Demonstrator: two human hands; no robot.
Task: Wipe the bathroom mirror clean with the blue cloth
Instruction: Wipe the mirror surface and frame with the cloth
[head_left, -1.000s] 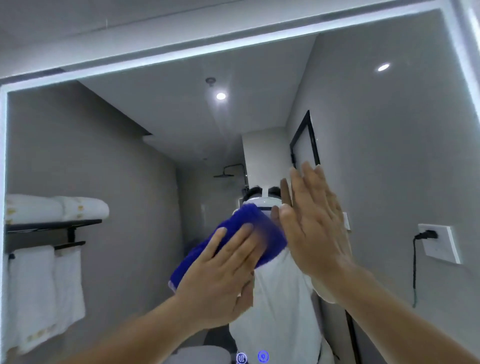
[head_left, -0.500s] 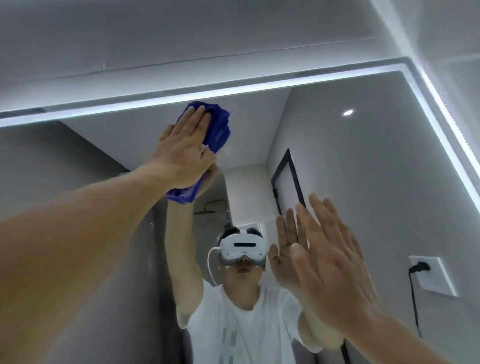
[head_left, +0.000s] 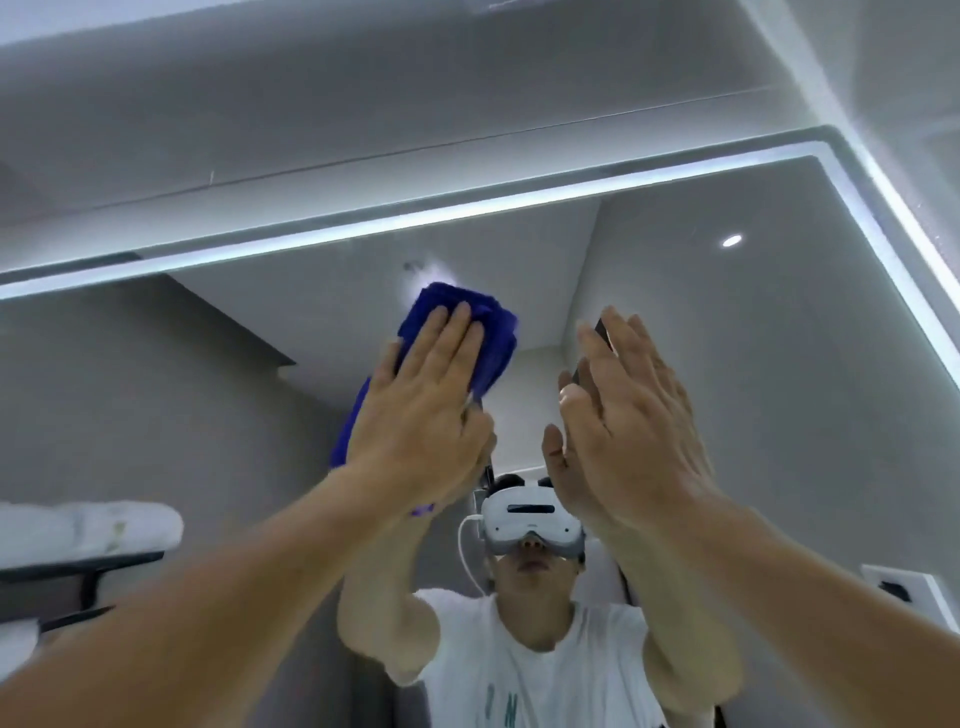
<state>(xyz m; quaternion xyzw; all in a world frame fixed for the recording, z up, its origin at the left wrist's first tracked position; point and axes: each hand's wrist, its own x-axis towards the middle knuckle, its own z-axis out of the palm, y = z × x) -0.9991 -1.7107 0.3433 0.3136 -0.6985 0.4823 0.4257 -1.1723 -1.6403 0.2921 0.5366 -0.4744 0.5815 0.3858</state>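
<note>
The bathroom mirror (head_left: 727, 364) fills the view, edged at the top and right by a lit white strip. My left hand (head_left: 421, 415) lies flat on the folded blue cloth (head_left: 488, 338) and presses it against the glass in the upper middle of the mirror. The cloth's top and left edge stick out past my fingers. My right hand (head_left: 634, 415) is flat against the glass just to the right, fingers spread, holding nothing. Both arms and their reflections show below.
In the mirror, a dark shelf with rolled white towels (head_left: 88, 525) shows at the lower left. A white wall socket (head_left: 904, 592) with a black plug sits at the lower right. Grey wall and ceiling lie above the mirror's top edge.
My left hand swept the cloth up from mid-mirror to near the top strip, then came down and to the right. My right hand stayed flat on the glass; the view tilted upward.
</note>
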